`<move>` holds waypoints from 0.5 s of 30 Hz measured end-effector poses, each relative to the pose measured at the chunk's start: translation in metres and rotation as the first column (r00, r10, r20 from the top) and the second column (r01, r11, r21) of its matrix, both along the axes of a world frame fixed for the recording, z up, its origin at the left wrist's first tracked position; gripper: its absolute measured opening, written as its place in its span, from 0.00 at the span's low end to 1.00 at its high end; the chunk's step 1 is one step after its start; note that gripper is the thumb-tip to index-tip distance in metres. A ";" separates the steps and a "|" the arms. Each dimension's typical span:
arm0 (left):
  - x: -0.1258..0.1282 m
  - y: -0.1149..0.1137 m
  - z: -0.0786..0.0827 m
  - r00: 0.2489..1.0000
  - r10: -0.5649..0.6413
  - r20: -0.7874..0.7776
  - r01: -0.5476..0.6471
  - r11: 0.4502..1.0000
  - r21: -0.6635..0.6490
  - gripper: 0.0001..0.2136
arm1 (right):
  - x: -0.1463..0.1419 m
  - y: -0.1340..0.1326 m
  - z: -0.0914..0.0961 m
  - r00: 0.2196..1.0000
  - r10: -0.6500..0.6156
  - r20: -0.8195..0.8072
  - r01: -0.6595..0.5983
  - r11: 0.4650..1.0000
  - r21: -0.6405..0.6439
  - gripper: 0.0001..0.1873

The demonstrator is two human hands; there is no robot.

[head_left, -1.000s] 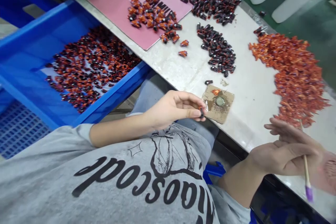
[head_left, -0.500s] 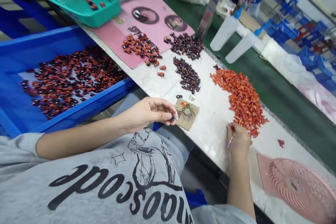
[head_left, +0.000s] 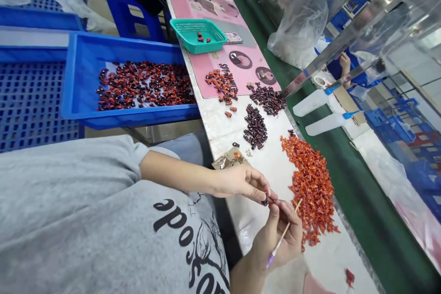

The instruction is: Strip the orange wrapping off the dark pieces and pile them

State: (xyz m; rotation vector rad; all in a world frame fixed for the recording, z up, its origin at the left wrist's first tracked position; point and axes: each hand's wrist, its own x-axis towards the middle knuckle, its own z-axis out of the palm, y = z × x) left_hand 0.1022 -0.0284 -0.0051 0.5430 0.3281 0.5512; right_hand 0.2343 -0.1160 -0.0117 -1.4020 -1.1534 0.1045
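Along a white table (head_left: 220,124) in a workshop, small parts are laid out in separate heaps. A large heap of orange pieces (head_left: 312,188) is lying just beyond the hands, two heaps of dark pieces (head_left: 255,126) are placed further along, and a pink mat (head_left: 248,71) is seen at the far part of the table, with a green basket (head_left: 179,27) standing on it. A blue crate (head_left: 138,119) filled with mixed dark and orange pieces is set just beside the table. The main change is that the two hands have been brought together, while they were well apart a moment ago. A small dark piece (head_left: 264,200) is pinched between the fingertips of the left hand (head_left: 241,183), and this piece is now held very near the fingers of the right hand (head_left: 289,232), close to the table edge. A thin brush (head_left: 272,257) with a purple end is clamped in the right hand, so the brush and the piece are now close together. A small cardboard pad (head_left: 229,158) is left lying on the table, behind the left hand and not touched by it.
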 end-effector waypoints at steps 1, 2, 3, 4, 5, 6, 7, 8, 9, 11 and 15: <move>0.007 0.004 -0.001 1.000 -0.017 0.006 0.017 0.999 -0.027 0.19 | -0.001 0.006 -0.002 0.999 -0.035 -0.026 0.036 0.999 0.035 0.06; 0.013 0.008 -0.002 1.000 -0.030 0.007 0.031 0.998 -0.056 0.20 | 0.000 0.013 -0.004 0.996 -0.076 -0.049 0.079 0.995 0.066 0.06; 0.019 0.013 -0.003 0.999 -0.039 0.005 0.039 0.996 -0.084 0.20 | 0.002 0.019 -0.006 0.991 -0.117 -0.067 0.123 0.988 0.094 0.06; 0.024 0.017 -0.003 0.999 -0.046 0.007 0.047 0.993 -0.108 0.21 | 0.004 0.023 -0.008 0.984 -0.158 -0.080 0.167 0.979 0.116 0.07; 0.028 0.022 -0.004 0.998 -0.053 0.017 0.055 0.990 -0.128 0.21 | 0.005 0.026 -0.010 0.977 -0.196 -0.089 0.207 0.970 0.129 0.06; 0.031 0.025 -0.004 0.997 -0.066 0.035 0.071 0.988 -0.139 0.22 | 0.006 0.028 -0.011 0.969 -0.228 -0.094 0.240 0.962 0.132 0.06; 0.034 0.028 -0.003 0.995 -0.083 0.057 0.091 0.985 -0.144 0.22 | 0.005 0.027 -0.012 0.963 -0.253 -0.096 0.263 0.957 0.124 0.05; 0.035 0.031 -0.002 0.992 -0.104 0.078 0.114 0.983 -0.143 0.21 | 0.004 0.025 -0.012 0.959 -0.267 -0.094 0.276 0.955 0.105 0.05; 0.035 0.032 -0.001 0.988 -0.125 0.094 0.137 0.980 -0.143 0.21 | 0.003 0.021 -0.012 0.958 -0.274 -0.090 0.281 0.956 0.079 0.07; 0.033 0.032 0.001 0.979 -0.170 0.109 0.185 0.972 -0.144 0.22 | -0.002 0.012 -0.009 0.956 -0.280 -0.082 0.283 0.959 0.027 0.11; 0.019 0.027 0.004 0.978 -0.187 0.093 0.196 0.975 -0.107 0.18 | -0.015 -0.006 0.000 0.951 -0.308 -0.035 0.308 0.951 -0.004 0.12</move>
